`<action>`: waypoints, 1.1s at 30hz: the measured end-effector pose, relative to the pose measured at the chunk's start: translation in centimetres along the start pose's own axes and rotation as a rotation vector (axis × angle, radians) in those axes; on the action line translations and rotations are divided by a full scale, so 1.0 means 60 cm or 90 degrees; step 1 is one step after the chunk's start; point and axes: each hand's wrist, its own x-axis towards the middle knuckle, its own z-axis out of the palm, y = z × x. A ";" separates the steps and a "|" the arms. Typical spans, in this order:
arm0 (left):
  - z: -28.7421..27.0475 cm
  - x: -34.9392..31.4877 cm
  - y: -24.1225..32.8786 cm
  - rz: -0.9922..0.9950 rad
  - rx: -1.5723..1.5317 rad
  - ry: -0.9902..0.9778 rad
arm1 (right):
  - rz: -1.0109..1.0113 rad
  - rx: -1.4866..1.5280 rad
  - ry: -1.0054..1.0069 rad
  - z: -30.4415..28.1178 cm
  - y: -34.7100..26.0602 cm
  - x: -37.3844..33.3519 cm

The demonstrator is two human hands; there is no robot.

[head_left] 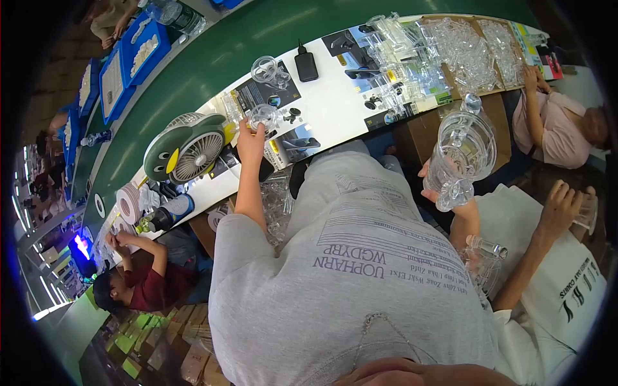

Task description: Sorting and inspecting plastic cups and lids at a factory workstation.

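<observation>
My left hand (250, 137) reaches over the white work surface with its fingers closed on a clear round plastic part (262, 116). My right hand (452, 204) is raised beside my right side, off the table, gripping a large clear plastic cup-shaped piece (465, 151) with knobbed ends. Another clear ring-shaped part (265, 69) lies on a dark printed card just beyond my left hand. A black bottle-shaped device (306, 64) rests on the white surface nearby.
A green duck-faced fan (193, 154) stands left of my left hand. Clear parts (402, 61) crowd the table's right, beside an open carton (463, 55) full of them. Co-workers sit close on both sides; one hand (559, 209) at right holds a clear cup. Blue trays (143, 55) stand far left.
</observation>
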 end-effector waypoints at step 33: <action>-0.039 0.045 -0.021 0.100 0.126 0.363 | -0.002 -0.029 -0.040 -0.001 -0.010 0.000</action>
